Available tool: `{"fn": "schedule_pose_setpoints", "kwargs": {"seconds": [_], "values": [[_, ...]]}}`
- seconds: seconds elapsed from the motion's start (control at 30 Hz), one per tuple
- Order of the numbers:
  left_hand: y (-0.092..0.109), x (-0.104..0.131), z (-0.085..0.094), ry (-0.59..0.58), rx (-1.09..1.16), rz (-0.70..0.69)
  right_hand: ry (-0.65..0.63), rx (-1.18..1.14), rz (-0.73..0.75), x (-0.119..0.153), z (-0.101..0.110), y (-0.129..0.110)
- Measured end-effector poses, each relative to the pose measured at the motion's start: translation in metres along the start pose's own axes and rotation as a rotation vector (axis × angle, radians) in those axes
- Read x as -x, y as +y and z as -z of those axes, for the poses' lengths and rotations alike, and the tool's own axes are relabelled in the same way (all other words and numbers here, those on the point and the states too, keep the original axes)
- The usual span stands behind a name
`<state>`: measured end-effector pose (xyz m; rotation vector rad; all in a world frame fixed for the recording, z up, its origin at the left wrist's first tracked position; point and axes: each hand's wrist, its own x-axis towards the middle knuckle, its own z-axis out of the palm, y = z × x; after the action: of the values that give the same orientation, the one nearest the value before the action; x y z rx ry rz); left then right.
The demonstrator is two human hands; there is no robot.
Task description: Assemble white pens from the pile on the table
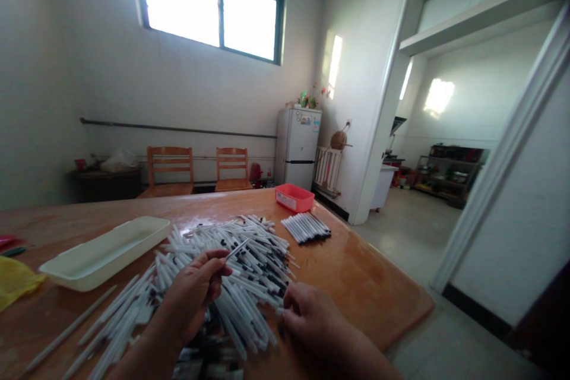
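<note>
My left hand (200, 288) is closed in a pinch around a slim, pale pen piece (238, 248), which points up and to the right above a big heap of pens (253, 249). The heap is made of white pen barrels, many with black ends. At its right edge, my right hand (312, 312) is curled with the fingertips together near black pen ends. What sits between those fingertips is hidden. Past both hands, a neat row of white pens (306, 227) lies side by side, black ends toward me.
Behind the row stands a red plastic basket (294, 198). A long cream tray (104, 252) is left of the heap, with a yellow bag (18, 282) at the table's left edge. Two wooden chairs (170, 169) and a fridge (299, 145) are beyond the table (369, 285).
</note>
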<state>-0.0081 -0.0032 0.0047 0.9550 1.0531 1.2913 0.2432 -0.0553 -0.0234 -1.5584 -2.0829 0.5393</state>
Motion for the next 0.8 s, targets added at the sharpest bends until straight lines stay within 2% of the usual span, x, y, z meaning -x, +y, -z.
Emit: {"fn": "schedule_pose_setpoints", "kwargs": {"seconds": [0.23,0.4,0.53,0.63,0.73,0.8], "values": [[0.001,0.0,-0.002,0.004,0.0,0.005,0.002,0.028,0.031,0.007,0.011,0.003],[0.0,0.0,-0.001,0.008,-0.015,0.016,-0.006,0.014,0.004,0.007,0.01,0.002],[0.0,0.0,-0.001,0.004,-0.006,0.013,0.033,-0.029,0.042,0.006,0.012,0.005],[0.002,0.002,-0.003,0.005,-0.004,0.019,0.044,-0.246,0.0,0.003,0.017,0.006],[0.005,0.005,-0.006,-0.013,0.011,0.036,0.007,-0.655,-0.105,-0.009,0.027,0.004],[0.008,0.007,-0.008,-0.035,0.024,0.05,0.036,-0.872,-0.11,-0.023,0.035,0.001]]}}
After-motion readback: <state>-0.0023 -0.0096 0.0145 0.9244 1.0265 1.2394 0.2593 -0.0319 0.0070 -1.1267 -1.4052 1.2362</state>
